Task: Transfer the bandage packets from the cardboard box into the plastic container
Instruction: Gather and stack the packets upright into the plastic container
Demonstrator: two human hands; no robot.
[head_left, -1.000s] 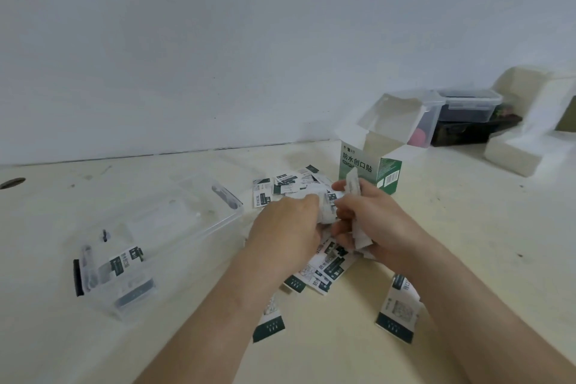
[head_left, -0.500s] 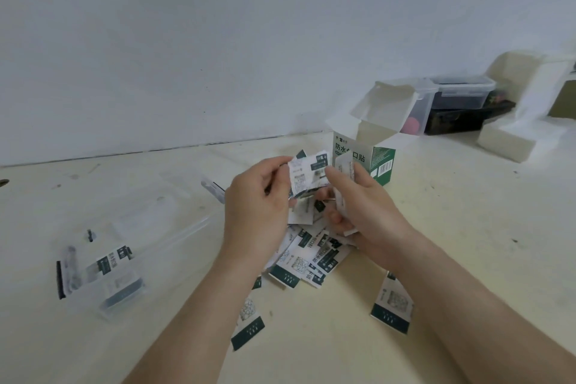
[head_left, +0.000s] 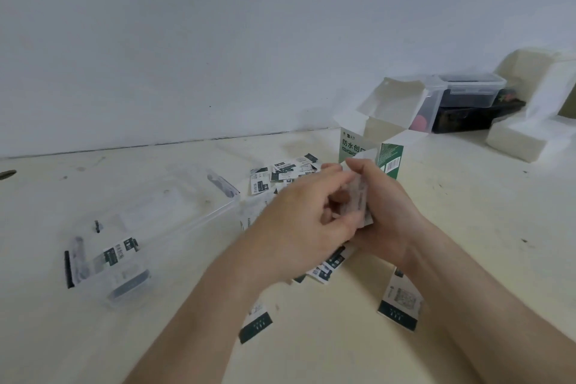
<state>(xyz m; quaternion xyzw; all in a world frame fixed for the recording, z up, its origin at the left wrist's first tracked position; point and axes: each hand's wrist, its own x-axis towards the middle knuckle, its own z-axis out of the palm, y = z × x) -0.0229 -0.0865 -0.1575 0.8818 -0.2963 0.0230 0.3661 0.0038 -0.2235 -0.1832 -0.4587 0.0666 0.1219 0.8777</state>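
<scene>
The right hand (head_left: 386, 215) is curled round a stack of small white paper bandage packets (head_left: 358, 199), held on edge. The left hand (head_left: 299, 227) curls its fingers at the same stack, but blur hides whether it pinches. A loose hold could let the thin packets slip and scatter. The see-through plastic container (head_left: 174, 246) lies left of the left hand. Loose packets (head_left: 286, 168) lie under and beyond both hands. The open white and green cardboard box (head_left: 389, 156) stands just behind the right hand. Only flat packets lie on the way to the container.
</scene>
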